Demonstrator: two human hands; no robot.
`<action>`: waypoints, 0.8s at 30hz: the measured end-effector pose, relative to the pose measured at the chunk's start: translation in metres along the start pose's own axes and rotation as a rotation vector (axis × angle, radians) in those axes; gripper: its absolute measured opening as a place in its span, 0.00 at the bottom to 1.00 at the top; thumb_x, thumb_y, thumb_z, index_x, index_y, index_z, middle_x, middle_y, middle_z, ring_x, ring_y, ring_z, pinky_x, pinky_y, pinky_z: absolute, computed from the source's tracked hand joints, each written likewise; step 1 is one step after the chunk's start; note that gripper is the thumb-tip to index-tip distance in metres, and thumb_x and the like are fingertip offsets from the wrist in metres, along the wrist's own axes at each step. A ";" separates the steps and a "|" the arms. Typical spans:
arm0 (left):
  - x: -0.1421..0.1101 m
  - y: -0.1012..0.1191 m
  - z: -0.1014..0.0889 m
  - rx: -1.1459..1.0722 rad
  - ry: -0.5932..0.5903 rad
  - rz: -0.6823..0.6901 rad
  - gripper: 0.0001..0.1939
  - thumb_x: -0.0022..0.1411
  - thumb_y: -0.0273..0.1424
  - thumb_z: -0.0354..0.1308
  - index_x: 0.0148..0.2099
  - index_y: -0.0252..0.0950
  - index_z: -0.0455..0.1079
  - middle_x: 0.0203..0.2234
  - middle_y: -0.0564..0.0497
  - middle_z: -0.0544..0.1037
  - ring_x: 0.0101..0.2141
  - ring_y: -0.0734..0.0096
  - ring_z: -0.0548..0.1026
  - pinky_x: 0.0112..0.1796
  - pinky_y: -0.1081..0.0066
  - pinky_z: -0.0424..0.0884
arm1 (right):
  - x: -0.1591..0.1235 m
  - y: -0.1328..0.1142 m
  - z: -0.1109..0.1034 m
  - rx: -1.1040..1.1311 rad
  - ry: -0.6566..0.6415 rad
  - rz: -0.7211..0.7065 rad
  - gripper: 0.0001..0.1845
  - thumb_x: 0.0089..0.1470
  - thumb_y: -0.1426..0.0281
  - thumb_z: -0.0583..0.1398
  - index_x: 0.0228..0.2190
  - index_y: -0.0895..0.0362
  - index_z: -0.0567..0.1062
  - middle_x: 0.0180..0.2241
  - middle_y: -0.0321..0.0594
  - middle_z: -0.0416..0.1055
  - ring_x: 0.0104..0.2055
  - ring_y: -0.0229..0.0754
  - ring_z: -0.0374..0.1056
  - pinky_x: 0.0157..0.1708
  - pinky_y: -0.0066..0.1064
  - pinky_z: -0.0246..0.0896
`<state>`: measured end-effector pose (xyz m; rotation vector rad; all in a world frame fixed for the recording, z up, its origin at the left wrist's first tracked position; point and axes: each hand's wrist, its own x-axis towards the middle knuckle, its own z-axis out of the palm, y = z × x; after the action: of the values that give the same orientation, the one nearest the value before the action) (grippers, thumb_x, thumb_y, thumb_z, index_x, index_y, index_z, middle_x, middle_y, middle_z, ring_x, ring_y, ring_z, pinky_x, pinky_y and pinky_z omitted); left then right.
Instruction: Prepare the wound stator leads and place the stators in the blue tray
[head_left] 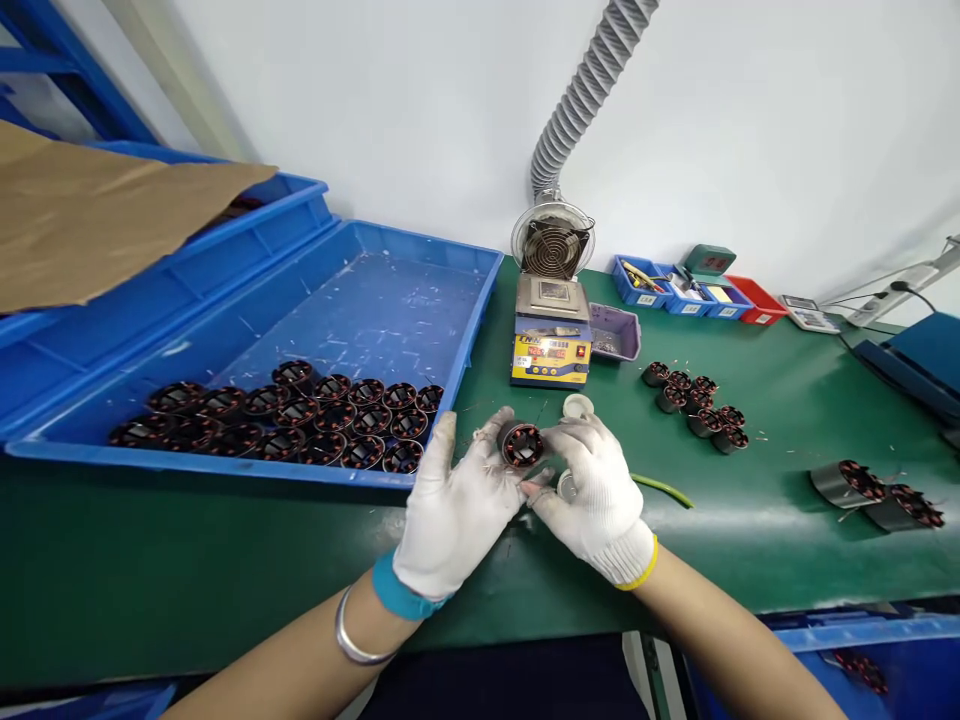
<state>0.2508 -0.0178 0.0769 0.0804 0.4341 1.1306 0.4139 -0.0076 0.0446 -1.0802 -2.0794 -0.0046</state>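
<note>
A motor stator (522, 445), a dark ring with copper windings inside, is held between my two white-gloved hands above the green table. My left hand (465, 510) supports it from the left, fingers behind and below it, thumb spread away. From the right, my right hand (592, 480) grips its side with bent fingers; some fingertips are hidden. Two small round pale containers stand close by: one round container (578, 406) behind my right hand, another round container (567, 487) partly covered by it. A green stick-like piece (663, 489) lies right of that hand.
A blue tray (480, 330) with several stators (367, 420) is at left. Behind my hands stands a yellow-and-blue heated unit (551, 360) under a fan (553, 247) and duct. More stators (705, 422) and larger ones (847, 484) sit at right. Small bins (641, 295) line the wall.
</note>
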 end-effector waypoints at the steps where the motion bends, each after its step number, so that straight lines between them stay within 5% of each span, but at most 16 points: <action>1: 0.001 0.000 0.000 0.003 0.011 0.005 0.27 0.64 0.53 0.48 0.52 0.37 0.69 0.44 0.43 0.75 0.44 0.58 0.74 0.40 0.61 0.74 | 0.001 0.002 0.002 -0.007 0.002 0.019 0.27 0.48 0.63 0.66 0.49 0.55 0.68 0.45 0.47 0.72 0.52 0.53 0.67 0.55 0.52 0.60; 8: 0.009 -0.005 0.001 -0.037 0.135 0.114 0.16 0.72 0.34 0.43 0.46 0.36 0.72 0.38 0.47 0.77 0.38 0.71 0.76 0.36 0.73 0.72 | 0.019 -0.006 0.000 -0.151 0.034 -0.096 0.17 0.51 0.64 0.63 0.43 0.55 0.71 0.38 0.43 0.75 0.47 0.53 0.69 0.53 0.55 0.57; 13: 0.009 -0.004 0.011 -0.122 0.169 0.132 0.18 0.72 0.33 0.41 0.40 0.34 0.73 0.35 0.49 0.77 0.36 0.73 0.76 0.38 0.74 0.73 | 0.025 -0.014 -0.004 -0.244 0.045 -0.269 0.06 0.56 0.71 0.60 0.38 0.56 0.73 0.34 0.39 0.77 0.43 0.47 0.71 0.55 0.54 0.53; 24: 0.008 0.004 0.002 -0.112 0.123 0.147 0.18 0.72 0.34 0.42 0.41 0.32 0.72 0.37 0.44 0.79 0.37 0.68 0.78 0.39 0.68 0.77 | 0.032 -0.022 -0.001 -0.200 0.051 -0.217 0.07 0.55 0.73 0.58 0.37 0.58 0.74 0.35 0.42 0.77 0.44 0.49 0.71 0.56 0.55 0.54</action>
<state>0.2510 -0.0087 0.0775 -0.0561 0.4795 1.3068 0.3886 0.0001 0.0732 -0.9540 -2.1741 -0.3499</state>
